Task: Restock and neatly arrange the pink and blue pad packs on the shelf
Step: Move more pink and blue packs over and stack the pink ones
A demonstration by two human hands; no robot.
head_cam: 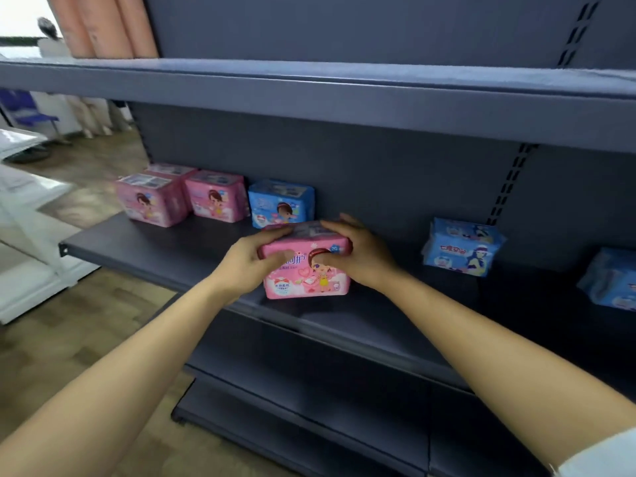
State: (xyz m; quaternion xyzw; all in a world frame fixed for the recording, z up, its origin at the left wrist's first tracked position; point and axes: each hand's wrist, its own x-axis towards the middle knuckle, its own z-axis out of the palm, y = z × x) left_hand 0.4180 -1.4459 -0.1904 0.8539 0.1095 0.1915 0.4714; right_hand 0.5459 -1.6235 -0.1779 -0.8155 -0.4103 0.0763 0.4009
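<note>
Both arms reach forward; left hand and right hand clamp a pink pack from either side, thumbs on its front, upright at the shelf front edge, before a blue pack

"20" on held pink pack
</note>
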